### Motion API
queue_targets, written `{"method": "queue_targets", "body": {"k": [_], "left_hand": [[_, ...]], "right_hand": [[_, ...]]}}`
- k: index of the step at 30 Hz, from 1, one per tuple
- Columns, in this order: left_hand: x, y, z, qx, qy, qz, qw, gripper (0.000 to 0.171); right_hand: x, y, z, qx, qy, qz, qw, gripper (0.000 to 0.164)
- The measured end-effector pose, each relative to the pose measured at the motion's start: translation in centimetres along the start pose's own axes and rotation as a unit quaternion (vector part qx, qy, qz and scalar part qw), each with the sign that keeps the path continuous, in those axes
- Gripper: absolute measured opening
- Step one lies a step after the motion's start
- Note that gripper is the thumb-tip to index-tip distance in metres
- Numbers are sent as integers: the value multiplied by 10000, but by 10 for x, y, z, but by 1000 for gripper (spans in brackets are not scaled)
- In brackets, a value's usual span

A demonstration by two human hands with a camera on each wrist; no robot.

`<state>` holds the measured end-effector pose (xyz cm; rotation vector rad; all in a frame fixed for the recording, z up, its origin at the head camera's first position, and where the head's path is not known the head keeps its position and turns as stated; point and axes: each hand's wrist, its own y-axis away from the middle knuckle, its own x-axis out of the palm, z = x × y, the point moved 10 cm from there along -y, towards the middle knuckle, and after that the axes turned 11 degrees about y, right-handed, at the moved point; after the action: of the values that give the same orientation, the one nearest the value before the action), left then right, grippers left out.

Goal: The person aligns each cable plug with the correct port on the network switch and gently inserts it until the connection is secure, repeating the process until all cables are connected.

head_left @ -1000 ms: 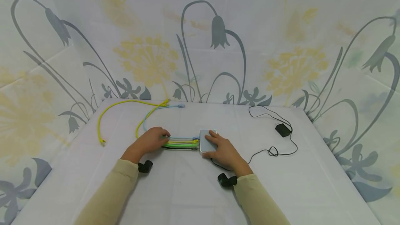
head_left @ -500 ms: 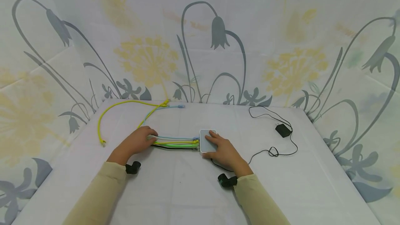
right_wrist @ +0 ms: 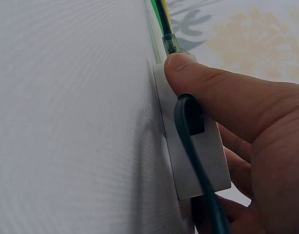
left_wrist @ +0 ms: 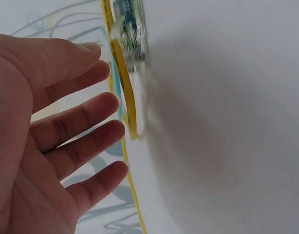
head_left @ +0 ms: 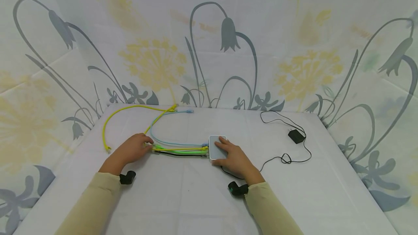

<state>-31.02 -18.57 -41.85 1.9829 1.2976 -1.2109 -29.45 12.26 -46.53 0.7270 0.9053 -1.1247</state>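
Note:
My right hand (head_left: 236,159) grips a small white network switch (head_left: 213,148) on the table, thumb on its near edge and fingers over its top. Blue (head_left: 183,144), yellow (head_left: 179,149), green (head_left: 192,152) and black (head_left: 176,155) network cables run side by side from its left edge. A dark power cord (right_wrist: 188,141) enters the switch's near side in the right wrist view. At the cables' left ends is my left hand (head_left: 132,149). In the left wrist view its fingers (left_wrist: 91,136) are spread and loosely bent, beside clear plugs (left_wrist: 132,44) and a yellow cable loop, pinching nothing visible.
A loose yellow cable (head_left: 103,130) curves across the table's back left, near the blue cable's free plug (head_left: 189,111). To the right lie a black power adapter (head_left: 295,136) and its looped cord (head_left: 285,159). A flower-patterned cloth (head_left: 209,64) rises behind the table.
My left hand has moved left along the cables, uncovering their left ends. The blue cable has come out of it and now shows as a curve. My right hand stays on the switch.

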Motion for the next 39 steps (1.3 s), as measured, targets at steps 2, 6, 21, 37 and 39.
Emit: {"method": "queue_targets", "body": {"k": [2, 6, 21, 37, 39], "left_hand": [[-1, 2, 4, -2, -63, -23, 10000, 19], [-4, 8, 14, -115, -134, 6, 9998, 19], [-15, 25, 40, -456, -213, -34, 9987, 16], [-32, 41, 72, -1044, -260, -71, 9942, 21], [-34, 43, 75, -1192, -246, -75, 9925, 22]], "right_hand": [[0, 0, -1, 18, 11, 1, 10000, 76], [1, -1, -2, 39, 5, 1, 10000, 76], [1, 0, -1, 35, 69, 41, 10000, 77], [1, 0, -1, 11, 76, 11, 10000, 78], [0, 0, -1, -10, 61, 14, 10000, 78]]}}
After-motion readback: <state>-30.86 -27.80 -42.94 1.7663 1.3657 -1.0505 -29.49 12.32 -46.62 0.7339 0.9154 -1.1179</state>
